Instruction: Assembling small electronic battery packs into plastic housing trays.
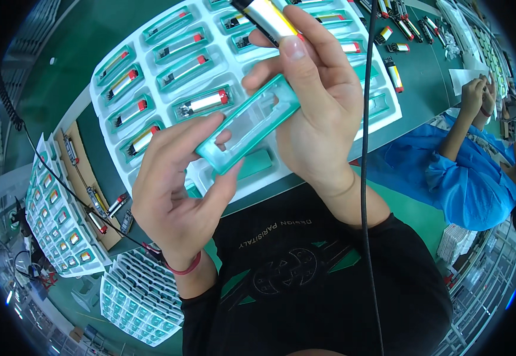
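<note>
Case (251, 126) sits above the near side of the tray (151, 77), its lower end clamped by the left hand (172, 178), its upper end seemingly against the right hand (320, 107), whose thumb and fingers pinch a cell (268, 19) over the tray. The case looks light, stiff and smooth, perhaps slippery, best taken by its long edges; the cell seems heavier, its wrap easily dented, so grip the sides gently. Right of the tray, loose cells (394, 75) lie on the tabletop (425, 98); a black cable (365, 148) crosses the view before the tray's right part.
</note>
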{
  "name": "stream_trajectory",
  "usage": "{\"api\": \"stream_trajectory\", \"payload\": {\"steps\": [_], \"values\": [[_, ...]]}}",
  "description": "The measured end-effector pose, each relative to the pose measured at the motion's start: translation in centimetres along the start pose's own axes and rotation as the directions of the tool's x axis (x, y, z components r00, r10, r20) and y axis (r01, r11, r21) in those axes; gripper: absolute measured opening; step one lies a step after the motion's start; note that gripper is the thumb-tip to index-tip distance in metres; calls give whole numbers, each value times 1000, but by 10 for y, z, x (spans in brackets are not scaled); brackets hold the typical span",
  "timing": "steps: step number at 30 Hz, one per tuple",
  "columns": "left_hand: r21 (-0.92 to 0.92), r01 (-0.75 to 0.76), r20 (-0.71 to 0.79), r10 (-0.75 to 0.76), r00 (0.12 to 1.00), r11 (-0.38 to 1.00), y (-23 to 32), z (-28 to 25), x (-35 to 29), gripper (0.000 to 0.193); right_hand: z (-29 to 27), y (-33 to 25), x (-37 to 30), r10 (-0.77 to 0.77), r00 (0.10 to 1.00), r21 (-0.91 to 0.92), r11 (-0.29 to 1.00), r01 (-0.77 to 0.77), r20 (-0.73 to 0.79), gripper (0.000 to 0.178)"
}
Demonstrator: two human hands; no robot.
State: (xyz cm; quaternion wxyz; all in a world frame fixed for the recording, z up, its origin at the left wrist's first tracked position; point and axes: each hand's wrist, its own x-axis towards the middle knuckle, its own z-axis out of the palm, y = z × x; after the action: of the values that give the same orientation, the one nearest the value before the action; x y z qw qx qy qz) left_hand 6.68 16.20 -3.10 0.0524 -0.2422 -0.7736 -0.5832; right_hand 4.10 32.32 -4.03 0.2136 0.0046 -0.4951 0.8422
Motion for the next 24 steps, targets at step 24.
{"api": "stream_trajectory", "payload": {"steps": [24], "values": [[-230, 77, -61, -93, 994, 970, -11, -10, 2, 51, -12, -41, -7, 98, 911, -641, 740, 203, 402, 29]]}}
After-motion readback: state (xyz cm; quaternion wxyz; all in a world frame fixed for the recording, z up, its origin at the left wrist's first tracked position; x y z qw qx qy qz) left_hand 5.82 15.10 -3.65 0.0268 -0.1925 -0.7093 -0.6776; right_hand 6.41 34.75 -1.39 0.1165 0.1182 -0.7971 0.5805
